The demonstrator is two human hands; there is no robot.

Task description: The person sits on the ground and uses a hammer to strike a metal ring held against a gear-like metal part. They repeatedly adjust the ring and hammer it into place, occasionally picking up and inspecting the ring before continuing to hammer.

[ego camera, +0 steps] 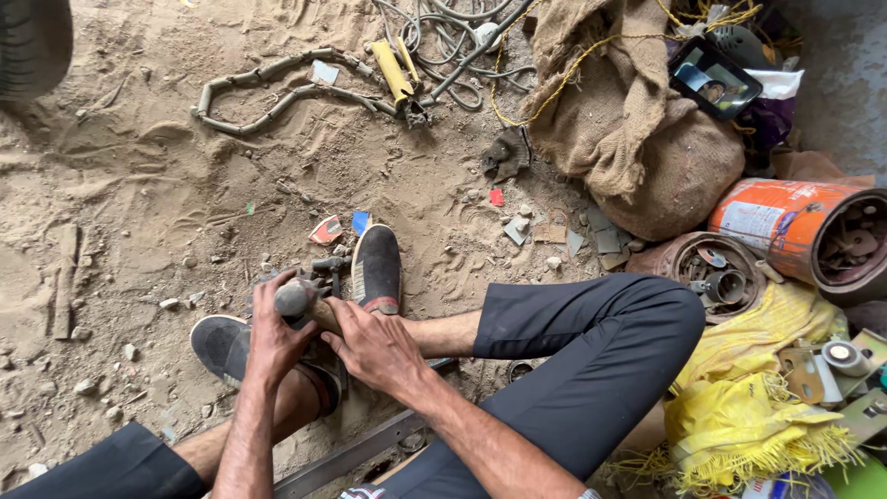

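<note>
Left hand [274, 334]: my fingers are wrapped tight round the upper end of the part [297, 298], the rounded grey tip poking out above them.
Right hand [374, 346]: my fingers lie flat and close together along the lower, brownish stretch of the part, thumb side against my left hand.
Part: short, dirty metal piece, held between both hands just above my shoes, tilted up to the left.
Shoes: left shoe [222, 346] under my left wrist; right shoe [377, 269] just beyond the part, toe pointing away.
Ground [148, 185]: loose sand with stones and scraps.
Hose [277, 88]: lying curled, well away at the top.
Sack [637, 120]: burlap, upper right.
Can [795, 226]: orange, on its side, right edge.
Yellow cloth [739, 407]: beside my right knee.
</note>
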